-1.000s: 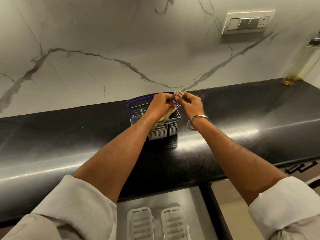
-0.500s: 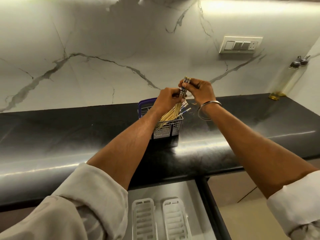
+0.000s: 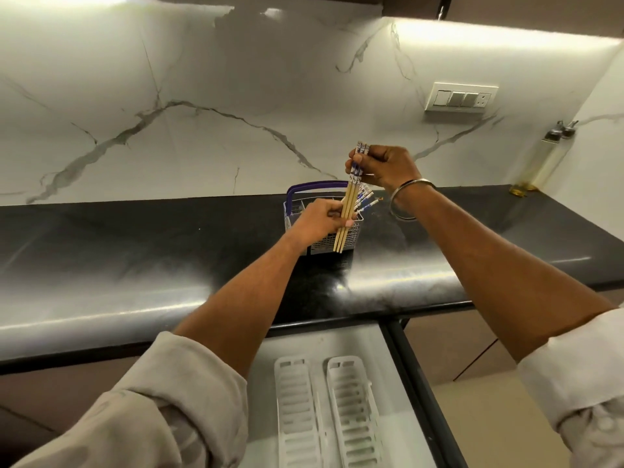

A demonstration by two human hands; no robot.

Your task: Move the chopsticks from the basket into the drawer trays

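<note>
Head view: bundle of chopsticks (image 3: 351, 201) lifted clear of the basket (image 3: 332, 239), gripped top and bottom.

Held near upright above the basket on the black bench (image 3: 135, 251), probably to square the sticks into one neat bunch before the carry down to the drawer. Right hand (image 3: 385, 168) curled round the patterned blue-and-white tops, fingers pinching them together; left hand (image 3: 320, 221) wrapped round the plain wooden lower half, steadying the tips just in front of the basket's mesh wall. More chopsticks (image 3: 366, 201) left leaning in the basket, fanned to the right behind the lifted bunch, so only part of the load out so far. Near edge: open drawer (image 3: 388, 349) below the bench, two white slotted trays (image 3: 300, 413) side by side, nothing seen in them yet.
</note>
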